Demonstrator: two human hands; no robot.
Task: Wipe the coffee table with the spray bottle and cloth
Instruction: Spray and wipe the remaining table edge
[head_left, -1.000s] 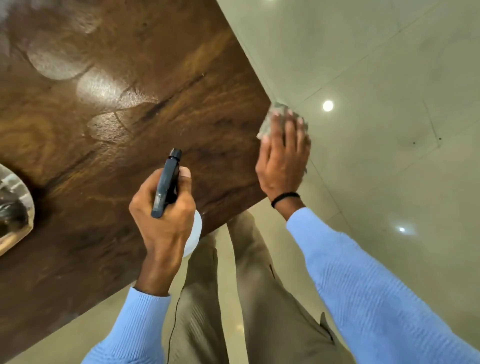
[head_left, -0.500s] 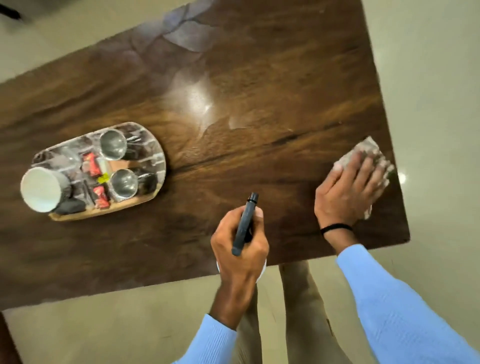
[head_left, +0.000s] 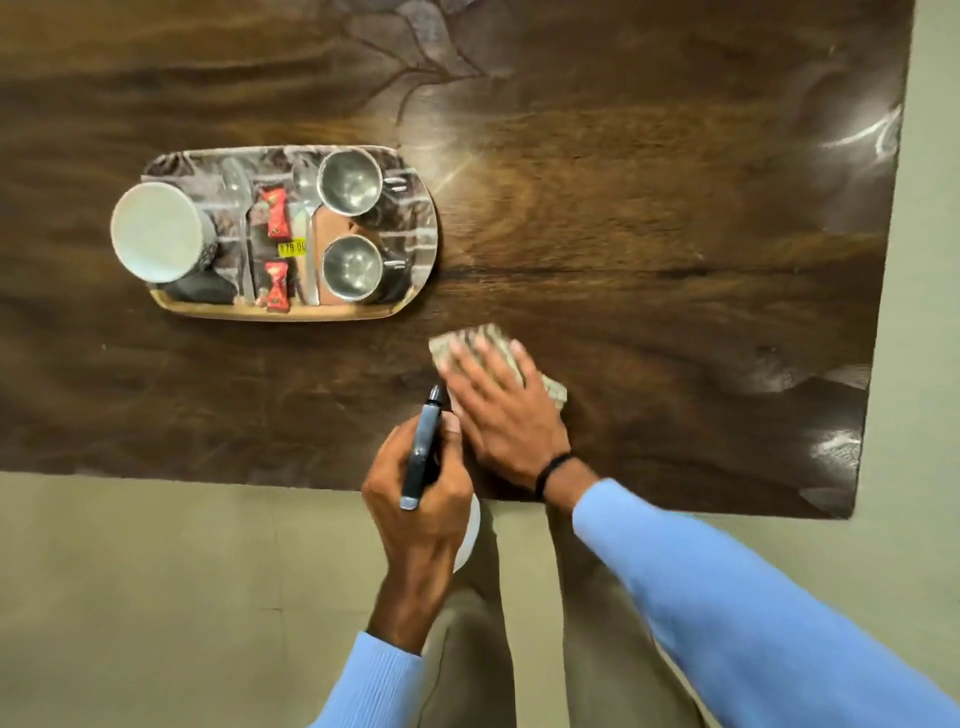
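Observation:
The dark glossy wooden coffee table fills the upper part of the view. My right hand lies flat on a folded pale cloth, pressing it onto the tabletop near the front edge, just right of the tray. My left hand grips the spray bottle by its dark trigger head, nozzle pointing at the table; the white bottle body is mostly hidden under the hand. The two hands nearly touch.
An oval tray stands on the left half of the table with two metal cups, a white mug, spoons and red sachets. The table's right edge meets a pale tiled floor. My legs stand at the front edge.
My right hand has slid the cloth leftward from the table's right front corner to beside the tray. The view has swung left and straightened over the table. The left hand keeps the bottle.

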